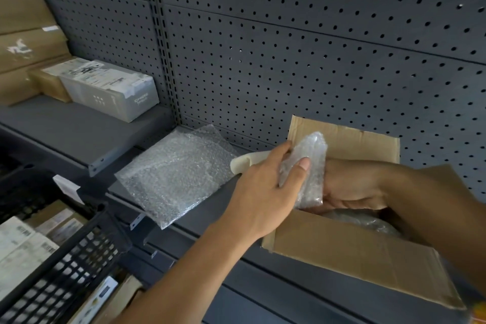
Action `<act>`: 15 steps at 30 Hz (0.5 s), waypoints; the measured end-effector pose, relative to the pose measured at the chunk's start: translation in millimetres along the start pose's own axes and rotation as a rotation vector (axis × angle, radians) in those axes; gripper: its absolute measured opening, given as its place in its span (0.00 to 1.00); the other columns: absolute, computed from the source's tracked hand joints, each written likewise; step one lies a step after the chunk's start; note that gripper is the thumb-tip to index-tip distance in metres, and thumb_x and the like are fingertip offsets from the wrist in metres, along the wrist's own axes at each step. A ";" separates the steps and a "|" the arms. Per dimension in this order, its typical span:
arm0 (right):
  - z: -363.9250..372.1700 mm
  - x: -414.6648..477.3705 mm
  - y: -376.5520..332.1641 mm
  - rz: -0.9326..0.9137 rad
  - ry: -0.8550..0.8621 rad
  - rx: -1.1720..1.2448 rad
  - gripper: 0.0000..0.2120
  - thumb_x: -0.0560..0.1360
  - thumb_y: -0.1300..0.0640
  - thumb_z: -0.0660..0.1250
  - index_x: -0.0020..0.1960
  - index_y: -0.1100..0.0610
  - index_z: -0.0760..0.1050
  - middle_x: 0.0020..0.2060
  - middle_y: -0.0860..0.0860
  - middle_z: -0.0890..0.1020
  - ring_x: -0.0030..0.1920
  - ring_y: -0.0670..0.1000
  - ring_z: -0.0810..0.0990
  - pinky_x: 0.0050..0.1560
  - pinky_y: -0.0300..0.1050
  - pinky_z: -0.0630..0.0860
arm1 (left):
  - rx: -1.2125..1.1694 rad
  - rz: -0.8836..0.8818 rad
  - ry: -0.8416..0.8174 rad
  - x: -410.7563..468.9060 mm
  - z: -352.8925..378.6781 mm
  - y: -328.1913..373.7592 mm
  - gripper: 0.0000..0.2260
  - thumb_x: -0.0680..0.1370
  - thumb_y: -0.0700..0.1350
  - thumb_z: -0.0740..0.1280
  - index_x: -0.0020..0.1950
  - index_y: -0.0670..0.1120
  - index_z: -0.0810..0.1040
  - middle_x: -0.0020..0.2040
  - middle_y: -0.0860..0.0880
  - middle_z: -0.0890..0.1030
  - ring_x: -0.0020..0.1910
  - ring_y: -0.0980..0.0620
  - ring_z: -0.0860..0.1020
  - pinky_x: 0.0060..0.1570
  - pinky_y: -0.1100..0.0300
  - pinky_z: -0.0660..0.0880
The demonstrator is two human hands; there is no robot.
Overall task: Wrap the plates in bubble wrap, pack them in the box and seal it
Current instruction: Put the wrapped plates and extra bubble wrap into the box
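Observation:
An open cardboard box (342,252) stands on the grey shelf at the right. Over its left end both hands hold a bundle of bubble wrap (305,166). My left hand (263,192) grips it from the left, thumb across the front. My right hand (352,187) holds it from the right, inside the box's opening. What the bundle holds is hidden. More bubble wrap (365,221) lies inside the box below. A cream plate (244,162) peeks out behind my left hand. A flat sheet of bubble wrap (173,173) lies on the shelf to the left.
The grey shelf (263,279) backs onto a pegboard wall (315,60). On the upper left shelf sit a white carton (113,92) and brown boxes (23,42). A black plastic crate (52,258) with packages is at the lower left.

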State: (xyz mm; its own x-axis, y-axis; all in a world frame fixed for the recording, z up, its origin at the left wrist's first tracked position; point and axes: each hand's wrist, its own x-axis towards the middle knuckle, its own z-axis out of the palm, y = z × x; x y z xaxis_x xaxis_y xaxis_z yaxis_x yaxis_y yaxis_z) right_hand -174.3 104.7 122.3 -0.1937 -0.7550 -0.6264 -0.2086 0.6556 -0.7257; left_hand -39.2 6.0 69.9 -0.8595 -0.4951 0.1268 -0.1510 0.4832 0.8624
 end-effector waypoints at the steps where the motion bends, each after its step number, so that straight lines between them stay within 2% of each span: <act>1: 1.5 3.6 -1.3 0.042 0.033 -0.172 0.09 0.82 0.58 0.63 0.59 0.56 0.79 0.54 0.57 0.85 0.55 0.56 0.85 0.51 0.43 0.78 | 0.014 0.000 0.004 0.3 -0.8 -0.4 0.26 0.83 0.64 0.55 0.79 0.58 0.64 0.73 0.58 0.75 0.71 0.59 0.73 0.71 0.58 0.69; 3: 2.3 11.4 -3.6 0.128 0.113 -0.490 0.10 0.79 0.53 0.63 0.52 0.56 0.81 0.51 0.61 0.84 0.48 0.58 0.83 0.48 0.47 0.78 | 0.030 -0.002 0.018 1.5 -2.4 -0.8 0.23 0.84 0.62 0.56 0.78 0.58 0.67 0.70 0.58 0.78 0.69 0.60 0.74 0.68 0.61 0.70; 4: 4.3 12.7 -7.1 0.158 0.124 -0.574 0.08 0.79 0.54 0.64 0.51 0.56 0.81 0.48 0.59 0.83 0.47 0.56 0.82 0.49 0.47 0.79 | 0.038 -0.006 0.025 2.0 -3.1 -1.2 0.22 0.84 0.61 0.57 0.78 0.58 0.68 0.68 0.57 0.80 0.66 0.61 0.76 0.66 0.62 0.72; 6: 9.3 11.9 -13.2 0.176 0.145 -0.664 0.07 0.82 0.56 0.63 0.52 0.56 0.79 0.42 0.50 0.79 0.44 0.49 0.78 0.47 0.38 0.77 | 0.062 -0.015 0.030 3.5 -3.4 -0.6 0.21 0.84 0.59 0.58 0.77 0.59 0.68 0.57 0.56 0.85 0.55 0.62 0.80 0.60 0.62 0.75; 8: 11.7 13.8 -13.8 0.186 0.139 -0.649 0.08 0.83 0.57 0.60 0.57 0.56 0.77 0.41 0.47 0.76 0.41 0.44 0.73 0.41 0.31 0.71 | 0.103 -0.010 0.020 4.5 -2.2 1.3 0.21 0.84 0.57 0.58 0.78 0.61 0.67 0.44 0.53 0.84 0.45 0.57 0.81 0.52 0.59 0.76; 10: 10.7 13.7 -8.9 0.192 0.169 -0.698 0.09 0.82 0.57 0.63 0.58 0.60 0.77 0.39 0.49 0.74 0.44 0.48 0.75 0.44 0.38 0.72 | 0.150 0.002 0.017 4.9 0.3 1.3 0.21 0.85 0.57 0.57 0.79 0.61 0.66 0.53 0.51 0.84 0.55 0.52 0.81 0.57 0.54 0.76; 11: 9.7 12.1 -7.1 0.178 0.161 -0.658 0.08 0.81 0.58 0.64 0.56 0.62 0.78 0.38 0.50 0.76 0.46 0.50 0.77 0.47 0.42 0.73 | 0.173 0.010 0.015 5.2 0.9 1.0 0.21 0.85 0.58 0.56 0.78 0.60 0.66 0.60 0.51 0.83 0.61 0.53 0.79 0.62 0.51 0.75; 12: 5.8 11.1 -4.2 0.136 0.136 -0.504 0.08 0.80 0.62 0.63 0.56 0.63 0.78 0.40 0.52 0.80 0.48 0.51 0.80 0.50 0.44 0.76 | 0.185 0.021 0.011 5.3 1.4 0.5 0.21 0.85 0.58 0.55 0.78 0.60 0.66 0.65 0.53 0.82 0.65 0.54 0.77 0.64 0.50 0.75; 13: 1.4 7.5 -1.0 0.087 0.113 -0.282 0.09 0.80 0.66 0.62 0.57 0.62 0.79 0.45 0.54 0.85 0.51 0.52 0.84 0.52 0.45 0.79 | 0.187 0.032 0.005 6.0 1.5 0.0 0.20 0.84 0.59 0.54 0.77 0.60 0.67 0.66 0.56 0.81 0.65 0.54 0.77 0.64 0.49 0.75; 15: -8.9 -3.2 -0.6 0.015 0.093 0.152 0.15 0.80 0.70 0.58 0.62 0.63 0.77 0.55 0.59 0.85 0.57 0.57 0.85 0.58 0.50 0.81 | 0.194 0.056 0.006 7.5 0.7 -0.7 0.21 0.83 0.60 0.52 0.76 0.60 0.68 0.66 0.59 0.80 0.65 0.56 0.77 0.62 0.50 0.76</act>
State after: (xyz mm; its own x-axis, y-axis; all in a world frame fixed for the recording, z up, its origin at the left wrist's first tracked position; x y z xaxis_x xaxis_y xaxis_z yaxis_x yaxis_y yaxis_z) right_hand -182.0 106.9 127.3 -0.2849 -0.7361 -0.6140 -0.0589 0.6528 -0.7553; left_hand -45.9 2.5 69.8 -0.8662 -0.4678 0.1755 -0.1951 0.6401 0.7431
